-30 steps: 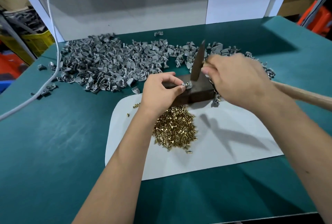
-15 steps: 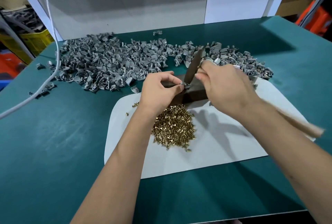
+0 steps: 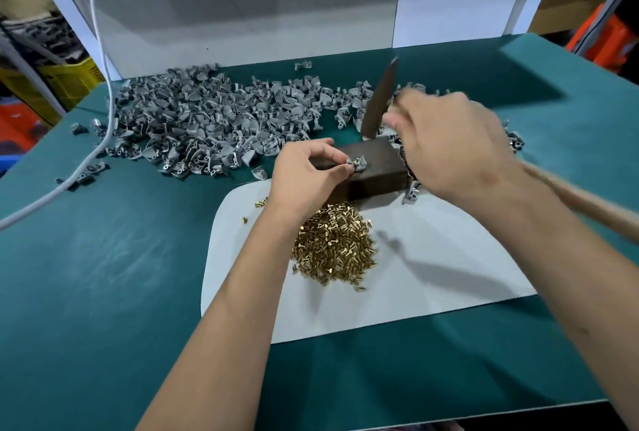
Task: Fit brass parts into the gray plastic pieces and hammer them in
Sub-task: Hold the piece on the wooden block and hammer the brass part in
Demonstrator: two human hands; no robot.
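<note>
Across the whole view: green table (image 3: 103, 275), white backboard (image 3: 242, 15) at 12 o'clock. White sheet (image 3: 432, 275) lies on the table at centre, running toward 4 o'clock. Gray plastic pieces (image 3: 207, 126) heaped from 10 to 1 o'clock, strays scattered at the edges; the right end of the heap is blocked by the right hand. White cable (image 3: 103, 112) drops from 11 o'clock, crosses the heap's left edge, exits at 9.

Dark block (image 3: 373, 171) sits at centre on the sheet's far edge. Pile of brass parts (image 3: 332, 250) just at 6 o'clock of the block, partly covered by the left wrist; a few loose ones at 9 o'clock of the pile.

Right hand (image 3: 449, 147), blurred, clenched around the hammer (image 3: 380, 98): dark head raised above the block at 12 o'clock, clear of it, wooden handle trailing out to 4 o'clock. The fist hides the block's right end.

Left hand (image 3: 304, 178), thumb and forefinger pinching one gray piece (image 3: 358, 163) down on the block's top face. Cannot tell if brass is seated in it, too small.
</note>
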